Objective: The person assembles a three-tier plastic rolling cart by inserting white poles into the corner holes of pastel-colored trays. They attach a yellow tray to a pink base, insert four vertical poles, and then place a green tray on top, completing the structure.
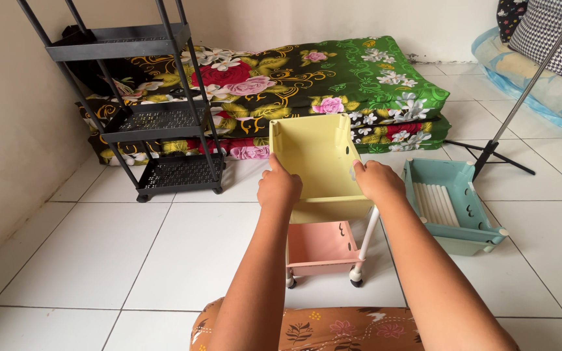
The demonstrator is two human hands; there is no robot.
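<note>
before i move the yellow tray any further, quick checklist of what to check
1. Left hand grips the yellow tray: ok.
2. Right hand grips its other side: ok.
3. Tray level: not ok, tipped with its opening facing forward.
4. Pink tray below sits on its wheels: ok.
5. White post upright: not ok, it leans.
6. Blue tray holds white rods, apart from the cart: ok.

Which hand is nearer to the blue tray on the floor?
Right. The right hand grips the yellow tray on the side facing the blue tray; the left hand grips the far side.
</note>
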